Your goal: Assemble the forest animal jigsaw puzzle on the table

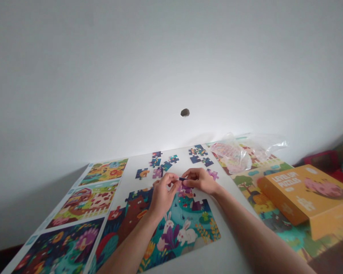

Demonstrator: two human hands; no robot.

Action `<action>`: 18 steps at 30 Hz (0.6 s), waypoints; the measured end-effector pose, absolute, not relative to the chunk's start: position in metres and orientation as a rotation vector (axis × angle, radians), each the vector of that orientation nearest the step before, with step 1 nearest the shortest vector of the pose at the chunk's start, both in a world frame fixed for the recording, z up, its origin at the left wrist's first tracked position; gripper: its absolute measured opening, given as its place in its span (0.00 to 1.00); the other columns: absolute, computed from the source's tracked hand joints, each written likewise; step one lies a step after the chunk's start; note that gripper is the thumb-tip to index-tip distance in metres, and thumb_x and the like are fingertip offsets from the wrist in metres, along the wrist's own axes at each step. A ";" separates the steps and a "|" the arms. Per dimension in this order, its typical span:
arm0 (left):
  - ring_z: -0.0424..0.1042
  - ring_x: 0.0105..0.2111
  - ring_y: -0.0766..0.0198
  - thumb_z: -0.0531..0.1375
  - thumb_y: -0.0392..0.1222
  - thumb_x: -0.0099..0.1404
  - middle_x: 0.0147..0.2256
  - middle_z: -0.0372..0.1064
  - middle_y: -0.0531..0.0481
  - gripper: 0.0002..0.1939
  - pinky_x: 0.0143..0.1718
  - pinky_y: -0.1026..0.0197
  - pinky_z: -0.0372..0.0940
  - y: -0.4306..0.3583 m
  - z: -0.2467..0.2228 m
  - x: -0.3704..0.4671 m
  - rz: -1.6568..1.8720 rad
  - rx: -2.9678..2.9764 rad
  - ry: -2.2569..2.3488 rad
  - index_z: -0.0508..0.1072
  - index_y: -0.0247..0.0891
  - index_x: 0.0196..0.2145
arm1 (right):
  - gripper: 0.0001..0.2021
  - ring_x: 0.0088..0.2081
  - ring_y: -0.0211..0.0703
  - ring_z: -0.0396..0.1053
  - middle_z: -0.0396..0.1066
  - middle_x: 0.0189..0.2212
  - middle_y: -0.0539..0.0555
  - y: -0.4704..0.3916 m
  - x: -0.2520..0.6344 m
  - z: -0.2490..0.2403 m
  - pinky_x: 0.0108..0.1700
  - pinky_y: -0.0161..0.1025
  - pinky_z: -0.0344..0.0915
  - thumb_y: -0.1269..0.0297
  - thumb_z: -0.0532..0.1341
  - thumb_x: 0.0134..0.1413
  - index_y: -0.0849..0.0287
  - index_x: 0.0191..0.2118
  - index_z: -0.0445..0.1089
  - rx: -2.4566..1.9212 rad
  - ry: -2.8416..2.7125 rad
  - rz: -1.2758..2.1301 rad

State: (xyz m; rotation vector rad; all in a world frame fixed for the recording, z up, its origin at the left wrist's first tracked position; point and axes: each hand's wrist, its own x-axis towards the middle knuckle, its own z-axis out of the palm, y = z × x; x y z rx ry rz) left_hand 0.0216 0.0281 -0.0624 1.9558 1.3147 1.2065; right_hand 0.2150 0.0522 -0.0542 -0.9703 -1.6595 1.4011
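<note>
Between the fingertips of both hands is a dark puzzle piece (182, 179), seen almost edge-on. My left hand (165, 192) pinches its left end, and my right hand (201, 180) pinches the right end. Below them lies a partly joined jigsaw puzzle (185, 234) with white rabbits, a brown bear and a teal pond; my left forearm covers part of it. Loose puzzle pieces (155, 162) lie beyond my left hand. Another group of loose pieces (200, 151) sits farther back, and a purple piece (213, 174) is beside my right hand.
A printed picture sheet (93, 199) with several scenes lies on the left. To the right, an orange puzzle box (305, 194) rests on a colourful mat (247, 180). A crumpled clear plastic bag (234, 154) is at the back right. The white wall (148, 95) behind has a hole (185, 112).
</note>
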 end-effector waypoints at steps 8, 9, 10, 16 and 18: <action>0.76 0.36 0.60 0.57 0.43 0.65 0.35 0.76 0.49 0.09 0.41 0.60 0.67 0.028 -0.065 0.020 1.188 1.956 1.265 0.71 0.39 0.41 | 0.25 0.16 0.31 0.58 0.59 0.19 0.40 0.053 0.216 -0.054 0.19 0.30 0.56 0.59 0.67 0.45 0.58 0.51 0.66 -0.912 -1.553 1.503; 0.76 0.38 0.60 0.56 0.43 0.65 0.36 0.76 0.48 0.09 0.43 0.60 0.67 0.028 -0.066 0.021 1.176 1.971 1.269 0.72 0.39 0.41 | 0.23 0.16 0.31 0.57 0.59 0.18 0.41 0.053 0.217 -0.054 0.19 0.30 0.56 0.58 0.66 0.46 0.59 0.49 0.67 -0.928 -1.575 1.491; 0.75 0.39 0.59 0.56 0.42 0.65 0.37 0.76 0.47 0.09 0.43 0.59 0.67 0.029 -0.067 0.021 1.164 1.986 1.279 0.73 0.39 0.41 | 0.20 0.17 0.31 0.55 0.59 0.17 0.41 0.053 0.217 -0.055 0.20 0.30 0.56 0.58 0.66 0.47 0.60 0.47 0.69 -0.938 -1.602 1.459; 0.74 0.40 0.59 0.57 0.40 0.64 0.37 0.76 0.48 0.10 0.46 0.57 0.66 0.028 -0.065 0.022 1.102 2.072 1.316 0.75 0.41 0.42 | 0.09 0.23 0.32 0.59 0.66 0.22 0.48 0.055 0.221 -0.055 0.26 0.30 0.55 0.64 0.66 0.46 0.64 0.34 0.71 -0.975 -1.752 1.202; 0.74 0.41 0.59 0.58 0.40 0.64 0.36 0.76 0.49 0.09 0.46 0.57 0.65 0.027 -0.064 0.022 1.095 2.096 1.328 0.75 0.41 0.41 | 0.08 0.21 0.31 0.57 0.64 0.20 0.46 0.057 0.226 -0.055 0.25 0.29 0.52 0.67 0.65 0.45 0.64 0.34 0.72 -1.022 -1.829 1.139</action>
